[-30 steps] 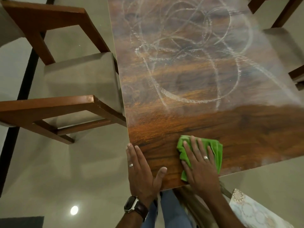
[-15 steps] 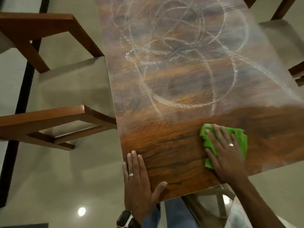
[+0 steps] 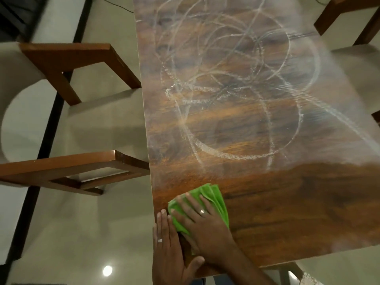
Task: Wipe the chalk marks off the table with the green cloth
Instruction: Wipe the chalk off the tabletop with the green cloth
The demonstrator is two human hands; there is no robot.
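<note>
Your left hand (image 3: 168, 246) lies flat, fingers straight, bracing the counter (image 3: 298, 212) corner, while your right hand (image 3: 202, 227), fingers spread, presses the green cloth (image 3: 213, 197) just beside it; keep pressure even and overlap strokes toward the chalk marks (image 3: 236, 155) beyond your fingertips.

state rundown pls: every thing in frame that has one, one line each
green cloth: crumpled, flat on the table near its left edge, under the right hand
right hand: fingers straight, pressing the cloth down
left hand: flat on the table's near left corner, touching the cloth's edge
chalk marks: loops unwiped on the far part
table: near strip wiped, rest chalky
left chair: pushed up against the table's side
</note>
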